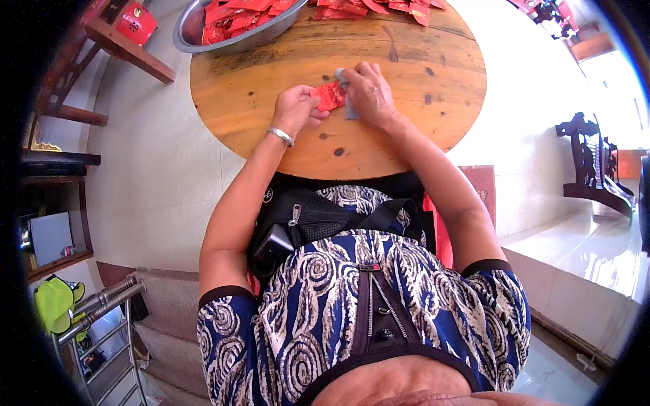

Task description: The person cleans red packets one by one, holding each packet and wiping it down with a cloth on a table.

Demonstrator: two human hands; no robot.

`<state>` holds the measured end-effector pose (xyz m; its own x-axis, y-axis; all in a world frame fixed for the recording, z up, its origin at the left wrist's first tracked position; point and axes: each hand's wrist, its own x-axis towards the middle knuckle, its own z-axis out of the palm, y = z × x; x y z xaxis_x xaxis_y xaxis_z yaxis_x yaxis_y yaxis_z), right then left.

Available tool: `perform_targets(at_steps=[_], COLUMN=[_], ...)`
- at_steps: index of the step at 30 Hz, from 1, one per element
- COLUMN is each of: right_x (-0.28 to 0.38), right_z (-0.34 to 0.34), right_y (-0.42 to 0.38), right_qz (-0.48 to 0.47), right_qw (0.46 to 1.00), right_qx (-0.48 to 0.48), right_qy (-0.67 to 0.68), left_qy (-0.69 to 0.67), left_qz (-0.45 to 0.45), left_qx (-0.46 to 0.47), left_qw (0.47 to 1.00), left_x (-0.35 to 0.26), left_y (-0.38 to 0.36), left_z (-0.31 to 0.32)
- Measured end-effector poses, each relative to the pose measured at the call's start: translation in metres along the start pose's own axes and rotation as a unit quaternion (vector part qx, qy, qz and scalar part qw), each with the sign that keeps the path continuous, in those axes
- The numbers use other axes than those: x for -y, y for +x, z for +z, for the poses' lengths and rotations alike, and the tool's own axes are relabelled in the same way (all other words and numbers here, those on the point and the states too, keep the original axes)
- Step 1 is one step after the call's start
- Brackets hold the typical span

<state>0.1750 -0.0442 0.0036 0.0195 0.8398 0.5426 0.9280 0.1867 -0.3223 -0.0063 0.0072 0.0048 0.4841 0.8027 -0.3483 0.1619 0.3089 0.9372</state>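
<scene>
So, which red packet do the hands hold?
The red packet between left hand and right hand; the others lie in the metal basin or far back on the table.

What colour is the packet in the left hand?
The packet is red, shown best in the head view.

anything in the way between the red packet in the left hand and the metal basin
Nothing visible blocks it: bare wooden table lies between the red packet, pinched in the left hand, and the metal basin. Only the basin's near rim stands up there.
</scene>
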Motion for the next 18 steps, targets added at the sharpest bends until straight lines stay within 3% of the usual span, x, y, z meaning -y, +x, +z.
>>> perform_targets(at_steps=[11,14,18], right_x=[-0.040,-0.030,0.009], right_z=[-0.020,-0.029,-0.021], right_y=[-0.001,0.003,0.006], right_qz=[0.083,0.058,-0.053], right_qw=[0.996,0.997,0.994], right_qx=[0.005,-0.043,-0.072], right_qy=[-0.033,0.010,0.060], left_qy=[-0.029,-0.021,-0.022], left_qz=[0.009,0.005,0.005], left_qx=[-0.006,-0.008,-0.002], left_qw=[1.000,1.000,1.000], left_x=[0.005,0.004,0.003], left_y=[0.004,0.005,0.004], left_z=[-0.003,-0.003,-0.002])
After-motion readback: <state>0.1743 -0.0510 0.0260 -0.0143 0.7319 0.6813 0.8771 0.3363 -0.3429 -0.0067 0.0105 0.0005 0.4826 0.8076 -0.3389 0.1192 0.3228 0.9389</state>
